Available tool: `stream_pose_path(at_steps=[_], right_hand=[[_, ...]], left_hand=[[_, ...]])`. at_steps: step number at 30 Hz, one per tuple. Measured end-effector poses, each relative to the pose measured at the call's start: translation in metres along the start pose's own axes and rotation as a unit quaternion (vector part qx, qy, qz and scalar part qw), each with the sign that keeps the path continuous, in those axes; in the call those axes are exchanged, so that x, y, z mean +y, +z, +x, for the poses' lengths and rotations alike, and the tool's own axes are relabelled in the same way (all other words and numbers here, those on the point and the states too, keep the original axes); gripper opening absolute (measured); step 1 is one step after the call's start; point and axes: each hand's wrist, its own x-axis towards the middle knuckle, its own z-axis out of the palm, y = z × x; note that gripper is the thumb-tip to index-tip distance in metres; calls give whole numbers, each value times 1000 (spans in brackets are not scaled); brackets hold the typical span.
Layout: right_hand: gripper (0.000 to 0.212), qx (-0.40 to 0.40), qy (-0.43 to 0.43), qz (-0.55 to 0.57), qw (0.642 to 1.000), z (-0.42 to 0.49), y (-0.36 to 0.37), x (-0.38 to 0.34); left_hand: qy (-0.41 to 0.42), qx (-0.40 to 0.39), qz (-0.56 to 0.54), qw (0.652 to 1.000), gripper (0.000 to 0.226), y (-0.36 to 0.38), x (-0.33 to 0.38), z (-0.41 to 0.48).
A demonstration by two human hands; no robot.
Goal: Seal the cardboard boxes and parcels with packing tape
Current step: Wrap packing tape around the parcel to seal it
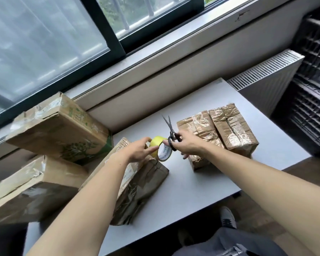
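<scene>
The yellow tape roll (160,147) is held upright just above the far end of a brown parcel (142,187), which lies on the left part of the white table (192,191). The left hand (137,151) grips the roll, thumb on its outer band and fingers curled over the top.

Just right of the roll, the right hand (188,144) grasps black scissors (169,126) by the handles. The blades are slightly parted and point away toward the wall, and 1 handle loop overlaps the roll's rim.

Behind that hand, 2 taped boxes (198,126) (233,126) stand side by side, touching, well back from the table's right edge.

A bare strip of tabletop runs between the parcel and these 2 boxes and widens toward the near edge.

On the left, 2 larger cartons crowd the parcel. The upper one (59,128) is tilted against the wall and the lower one (31,187) sits just beside the parcel.

Past the table's far right corner are a radiator (266,76) and stacked black crates (312,108).
</scene>
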Motion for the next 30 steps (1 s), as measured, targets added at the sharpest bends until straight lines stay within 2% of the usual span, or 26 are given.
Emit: stream_pose_path(at_steps=[3, 5, 8, 11, 15, 18, 21, 23, 24, 28, 30], right_hand=[[19, 34, 58, 128, 990, 9, 25, 2], [20, 63, 77, 217, 971, 14, 37, 0], [28, 101, 104, 273, 951, 21, 54, -4], [36, 158, 112, 319, 928, 28, 72, -5], [38, 219, 91, 282, 930, 36, 88, 1], [44, 249, 95, 226, 937, 35, 95, 18], [45, 263, 105, 73, 956, 31, 95, 28], [42, 253, 95, 28, 962, 27, 91, 25], [42, 242, 84, 41, 966, 27, 88, 23], [39, 208, 44, 40, 976, 32, 71, 17], [36, 191, 16, 22, 981, 31, 62, 12]], left_hand=[[29, 25, -4, 999, 41, -6, 2, 12], [53, 10, -26, 998, 37, -10, 1, 21], [95, -39, -43, 994, 25, -10, -8, 29], [138, -48, -48, 988, 17, -11, -19, 33], [169, -10, -1, 985, 12, -5, -31, 39], [162, 20, 29, 986, 14, 10, -27, 47], [157, 30, 40, 986, 14, 15, -25, 52], [155, 27, 38, 987, 15, 13, -27, 53], [163, 16, 19, 986, 13, 11, -27, 54], [159, -47, -175, 971, 12, 0, -17, 47], [142, -39, -192, 970, 13, -2, -13, 46]])
